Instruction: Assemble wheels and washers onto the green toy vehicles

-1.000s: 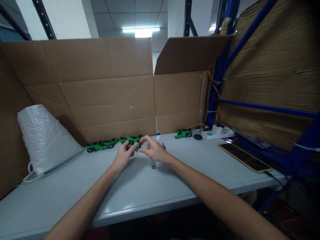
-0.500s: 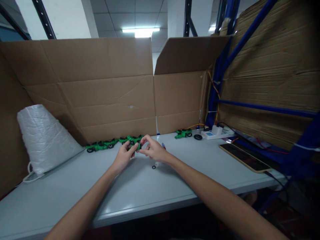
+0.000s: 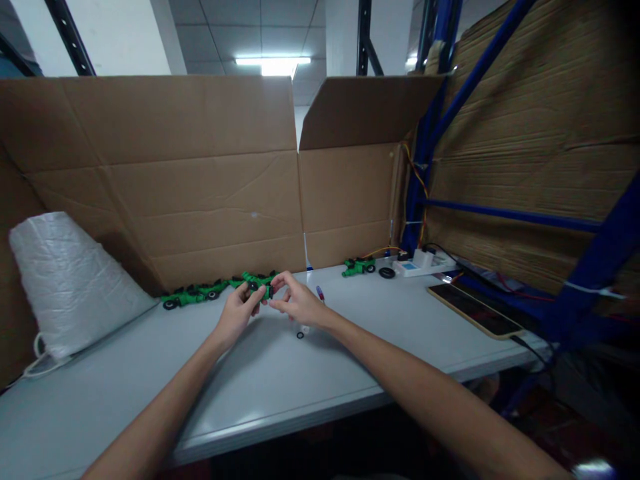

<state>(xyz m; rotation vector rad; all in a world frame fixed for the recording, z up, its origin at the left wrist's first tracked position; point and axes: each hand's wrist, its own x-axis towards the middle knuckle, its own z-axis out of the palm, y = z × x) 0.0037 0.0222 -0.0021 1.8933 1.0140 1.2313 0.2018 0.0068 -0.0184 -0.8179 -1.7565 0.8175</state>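
My left hand is closed round a small green toy vehicle with black wheels, held just above the white table. The fingertips of my right hand pinch at the toy's right end, where a dark part shows; fingers partly cover it. Just behind the hands stands a row of similar green toy vehicles. A small black ring lies below my right hand, beside a small whitish piece. Past the right wrist a pen is partly visible.
Another green toy vehicle and a larger black ring lie at the back right, near a white power strip. A phone with a cable rests at right. A white wrapped bundle leans at left. Cardboard walls the back.
The whole view has shifted slightly, so things appear a little further left. Both hands stay on the same toy vehicle, with hardly any change in grip.
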